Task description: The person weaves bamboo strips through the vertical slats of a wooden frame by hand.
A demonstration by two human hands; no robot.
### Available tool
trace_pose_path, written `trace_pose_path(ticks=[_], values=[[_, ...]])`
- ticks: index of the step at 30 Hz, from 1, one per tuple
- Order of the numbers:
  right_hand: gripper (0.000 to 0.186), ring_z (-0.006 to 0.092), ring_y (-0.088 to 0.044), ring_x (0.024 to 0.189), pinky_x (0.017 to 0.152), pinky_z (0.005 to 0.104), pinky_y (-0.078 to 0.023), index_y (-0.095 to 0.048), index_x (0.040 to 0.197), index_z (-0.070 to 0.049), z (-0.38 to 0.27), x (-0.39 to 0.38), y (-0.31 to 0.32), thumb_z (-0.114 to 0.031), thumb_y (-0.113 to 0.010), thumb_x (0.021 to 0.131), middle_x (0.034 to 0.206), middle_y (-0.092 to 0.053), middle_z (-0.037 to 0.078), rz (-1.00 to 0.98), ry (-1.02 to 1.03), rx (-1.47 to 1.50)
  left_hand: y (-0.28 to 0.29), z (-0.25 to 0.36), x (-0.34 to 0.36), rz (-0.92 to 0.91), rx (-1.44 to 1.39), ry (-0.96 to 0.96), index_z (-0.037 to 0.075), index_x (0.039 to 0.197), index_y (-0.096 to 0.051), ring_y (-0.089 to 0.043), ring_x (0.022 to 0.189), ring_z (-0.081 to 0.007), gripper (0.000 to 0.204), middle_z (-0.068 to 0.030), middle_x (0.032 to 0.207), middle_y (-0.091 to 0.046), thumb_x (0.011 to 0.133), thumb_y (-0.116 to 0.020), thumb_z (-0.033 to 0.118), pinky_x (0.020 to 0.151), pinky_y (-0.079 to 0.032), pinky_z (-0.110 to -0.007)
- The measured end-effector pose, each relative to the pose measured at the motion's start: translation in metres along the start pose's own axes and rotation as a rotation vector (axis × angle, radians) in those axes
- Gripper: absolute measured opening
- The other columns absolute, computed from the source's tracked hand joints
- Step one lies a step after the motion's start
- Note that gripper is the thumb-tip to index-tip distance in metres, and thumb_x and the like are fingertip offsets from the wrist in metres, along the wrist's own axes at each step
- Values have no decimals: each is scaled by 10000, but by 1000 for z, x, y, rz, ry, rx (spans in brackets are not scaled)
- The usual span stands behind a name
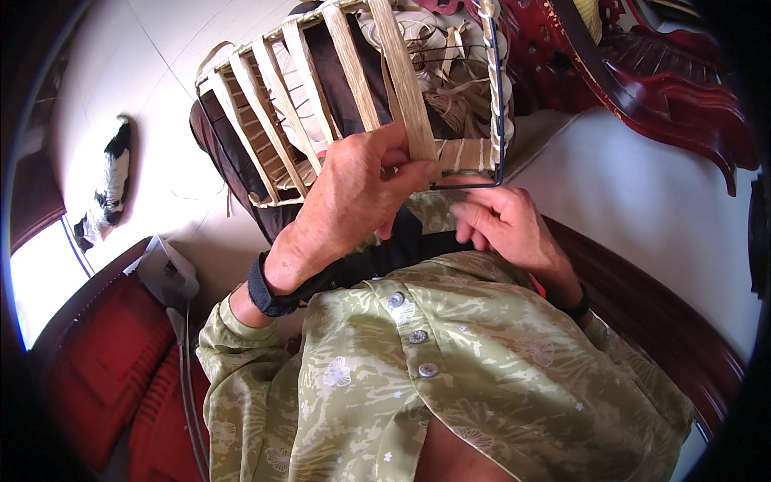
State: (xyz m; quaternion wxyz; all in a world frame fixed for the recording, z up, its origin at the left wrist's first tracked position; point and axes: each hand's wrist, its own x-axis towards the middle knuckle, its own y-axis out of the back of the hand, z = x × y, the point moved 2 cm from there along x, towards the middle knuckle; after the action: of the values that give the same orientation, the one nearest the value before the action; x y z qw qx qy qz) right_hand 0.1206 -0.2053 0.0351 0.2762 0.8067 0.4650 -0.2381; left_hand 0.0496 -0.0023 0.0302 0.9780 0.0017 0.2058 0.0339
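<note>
Seeing pale flat strip running down the side of the wire-framed basket, in front of the torso. Pinching its lower end between left hand's thumb and curled fingers, palm side inward, forearm slanting up to the right. Holding right hand just below basket's near right corner, fingers half curled; not telling whether gripping anything. Seeing loose fibres lying inside; farther left, black-and-white animal on floor.
</note>
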Motion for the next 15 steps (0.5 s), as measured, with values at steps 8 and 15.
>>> trace_pose_path(ticks=[8, 15], values=[[346, 46, -503, 524, 477, 193, -400, -614, 1353, -66, 32, 26, -21, -97, -587, 1009, 822, -685, 48, 120, 132, 560, -4, 4, 2, 54, 91, -23, -47, 1035, -662, -577, 454, -114, 191, -101, 810, -744, 937, -673, 116, 410, -458, -270], [292, 63, -478, 456, 405, 216, -349, -584, 1281, 63, 20, 27, -27, -49, -515, 1020, 777, -682, 95, 139, 58, 470, -4, -12, -12, 200, 198, -179, -3, 945, -682, -499, 512, -80, 154, -73, 717, -667, 951, -692, 151, 438, -406, -279]])
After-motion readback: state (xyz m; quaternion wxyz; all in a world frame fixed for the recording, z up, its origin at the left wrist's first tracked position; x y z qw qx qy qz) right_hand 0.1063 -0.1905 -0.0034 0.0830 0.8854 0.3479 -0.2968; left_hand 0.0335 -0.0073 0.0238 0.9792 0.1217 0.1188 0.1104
